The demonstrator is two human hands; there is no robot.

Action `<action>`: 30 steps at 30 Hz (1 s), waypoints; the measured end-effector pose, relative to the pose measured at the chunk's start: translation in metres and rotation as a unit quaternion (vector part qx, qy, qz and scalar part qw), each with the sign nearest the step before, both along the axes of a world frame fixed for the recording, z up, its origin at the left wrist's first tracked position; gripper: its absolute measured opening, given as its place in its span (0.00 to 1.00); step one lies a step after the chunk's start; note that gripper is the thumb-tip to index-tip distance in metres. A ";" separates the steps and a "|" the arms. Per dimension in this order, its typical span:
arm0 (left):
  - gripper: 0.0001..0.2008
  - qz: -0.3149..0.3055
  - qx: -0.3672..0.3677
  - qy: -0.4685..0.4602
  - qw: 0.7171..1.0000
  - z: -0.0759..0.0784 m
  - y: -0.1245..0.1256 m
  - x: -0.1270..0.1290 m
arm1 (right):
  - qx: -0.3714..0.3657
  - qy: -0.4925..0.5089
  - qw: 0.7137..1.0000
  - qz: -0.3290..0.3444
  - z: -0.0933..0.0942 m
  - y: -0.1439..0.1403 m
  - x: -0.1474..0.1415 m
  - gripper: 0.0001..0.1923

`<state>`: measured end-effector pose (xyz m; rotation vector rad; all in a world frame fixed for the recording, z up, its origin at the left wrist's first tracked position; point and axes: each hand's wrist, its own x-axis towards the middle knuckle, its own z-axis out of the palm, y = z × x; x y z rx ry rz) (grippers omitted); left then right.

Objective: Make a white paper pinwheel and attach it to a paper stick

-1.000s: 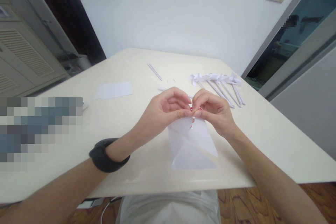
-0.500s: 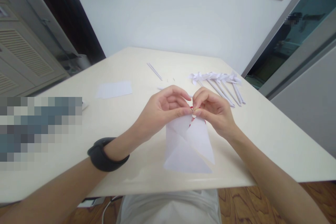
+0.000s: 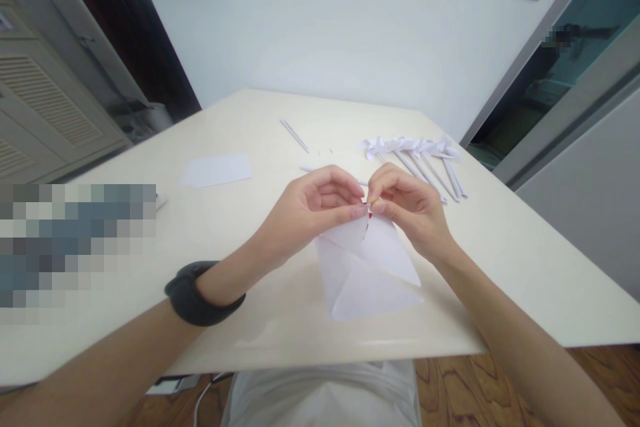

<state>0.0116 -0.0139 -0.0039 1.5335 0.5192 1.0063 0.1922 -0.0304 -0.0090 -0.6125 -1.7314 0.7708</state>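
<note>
We see the folded white paper (image 3: 367, 267) near the table's (image 3: 500, 260) front edge, its top corners gathered between both hands. Our left hand (image 3: 310, 210) and right hand (image 3: 407, 210) pinch it there with closed fingertips, touching each other above it.

Both hands, left hand (image 3: 313, 210) and right hand (image 3: 407, 210), pinch folded paper (image 3: 367, 267).

Folded sheet (image 3: 367, 273) on table (image 3: 525, 267), pinwheels (image 3: 415, 157) behind right, paper (image 3: 216, 170) left

One head-worn camera looks forward and down, close over the table (image 3: 500, 247).
</note>
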 end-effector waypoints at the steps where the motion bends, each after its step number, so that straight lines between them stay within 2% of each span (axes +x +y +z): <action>1: 0.09 -0.003 -0.004 0.003 1.000 0.000 0.000 0.000 | 0.000 -0.005 1.000 0.004 0.001 0.001 0.001 0.01; 13: 0.10 -0.029 -0.028 0.016 0.999 0.000 -0.001 -0.001 | 0.002 -0.024 0.999 0.027 0.002 0.002 0.003 0.04; 21: 0.10 -0.027 -0.030 0.017 0.999 0.001 -0.001 0.000 | -0.037 -0.059 0.997 0.014 0.000 -0.001 0.002 0.07; 30: 0.10 -0.015 -0.029 0.020 0.999 0.003 0.001 -0.002 | -0.014 -0.037 0.999 0.004 0.004 0.002 0.006 0.03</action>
